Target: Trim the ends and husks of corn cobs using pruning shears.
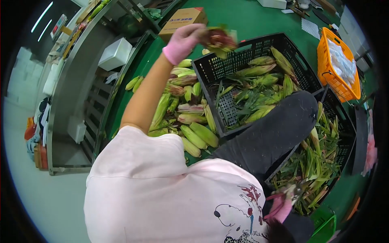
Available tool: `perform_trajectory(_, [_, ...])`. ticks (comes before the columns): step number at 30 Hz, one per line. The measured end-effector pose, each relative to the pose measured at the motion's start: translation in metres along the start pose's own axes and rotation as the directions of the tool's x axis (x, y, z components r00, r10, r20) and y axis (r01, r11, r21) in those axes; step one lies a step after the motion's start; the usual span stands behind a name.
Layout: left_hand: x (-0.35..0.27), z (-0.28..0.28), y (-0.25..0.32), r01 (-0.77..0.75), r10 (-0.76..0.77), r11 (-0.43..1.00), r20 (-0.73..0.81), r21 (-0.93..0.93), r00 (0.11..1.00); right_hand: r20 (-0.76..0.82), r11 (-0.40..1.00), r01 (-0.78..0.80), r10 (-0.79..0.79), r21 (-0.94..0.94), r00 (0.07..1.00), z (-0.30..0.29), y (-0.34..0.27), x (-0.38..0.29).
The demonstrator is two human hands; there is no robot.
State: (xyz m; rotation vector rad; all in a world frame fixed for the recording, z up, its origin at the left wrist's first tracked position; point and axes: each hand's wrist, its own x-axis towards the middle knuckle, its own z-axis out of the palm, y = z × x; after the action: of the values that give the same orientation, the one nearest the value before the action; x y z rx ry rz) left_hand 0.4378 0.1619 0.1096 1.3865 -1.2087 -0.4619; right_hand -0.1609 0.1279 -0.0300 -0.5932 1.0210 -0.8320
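Observation:
My left hand, in a pink glove, is raised at arm's length near the far left corner of a black plastic crate. It grips a blurred ear of corn in green and reddish husk. Inside that crate lie husked corn ears and loose green leaves. Low on the right, my pink-gloved right hand holds a tool with red handles and a metal head, apparently pruning shears. Beside it, a second black crate is heaped with cut husks and leaves.
A pile of corn ears covers the green floor left of the crate. Metal shelving stands at the left. A cardboard box sits beyond the pile. An orange basket holds plastic bags at the right; a green basket is lower right.

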Motion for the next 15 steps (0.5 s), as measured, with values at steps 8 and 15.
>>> perform_trajectory(8, [-0.1, -0.167, -0.249, 0.207, -0.422, 0.884, -0.529, -0.418, 0.736, 0.09, 0.996, -0.09, 0.09, 0.002, 0.992, -0.018, 0.011, 0.003])
perform_trajectory(15, [-0.073, -0.072, -0.269, -0.15, -0.821, 0.539, -0.557, -0.829, 0.124, -0.038, 0.99, -0.13, 0.132, 0.045, 0.99, 0.001, 0.018, -0.007])
